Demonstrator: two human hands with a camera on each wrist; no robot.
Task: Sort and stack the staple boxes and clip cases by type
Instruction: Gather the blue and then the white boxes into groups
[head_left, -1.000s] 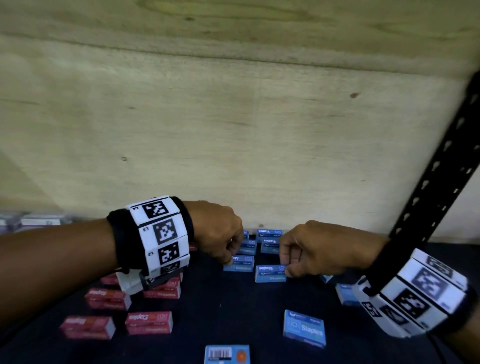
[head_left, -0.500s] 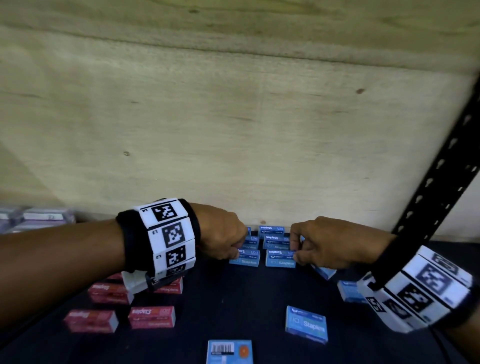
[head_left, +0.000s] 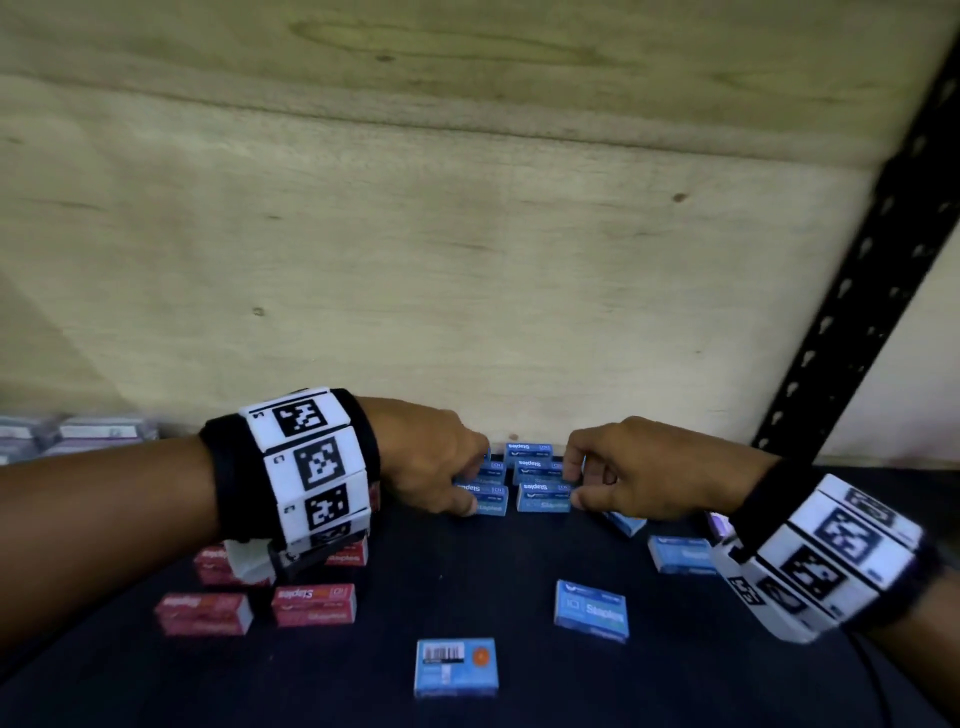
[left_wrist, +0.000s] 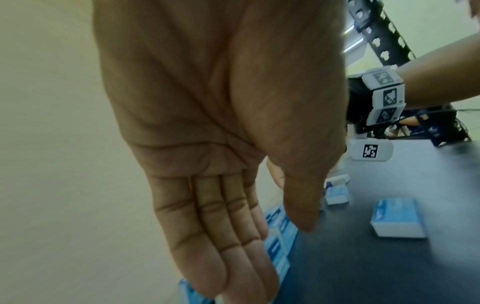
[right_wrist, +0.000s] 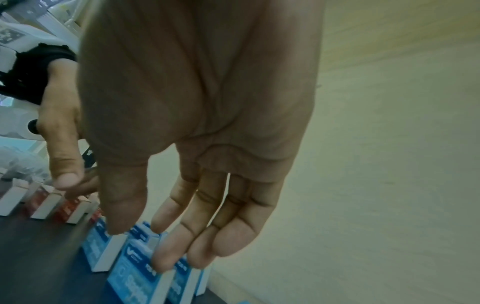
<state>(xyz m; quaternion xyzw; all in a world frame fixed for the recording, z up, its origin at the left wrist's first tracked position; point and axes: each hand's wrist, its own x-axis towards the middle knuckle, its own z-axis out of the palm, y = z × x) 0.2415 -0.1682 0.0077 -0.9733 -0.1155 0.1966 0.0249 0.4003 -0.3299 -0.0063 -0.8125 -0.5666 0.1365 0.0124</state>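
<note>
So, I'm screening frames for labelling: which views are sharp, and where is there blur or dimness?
Head view: blue staple boxes by the wall legible, red staple boxes smeared, shelf dim. Left wrist view: left hand sharp, background boxes blurred. Right wrist view: right hand shadowed, soft.

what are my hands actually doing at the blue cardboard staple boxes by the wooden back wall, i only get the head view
Observer: In the left wrist view the left hand has straight fingers laid along the row of blue cardboard staple boxes. It grips none.
Operator: and the right one
Observer: The right wrist view shows the right hand open too, its fingertips touching the boxes' top edges.
Operator: thumb pinching anything
Observer: No. The right thumb points straight down at the nearest box and is not curled round it.
</note>
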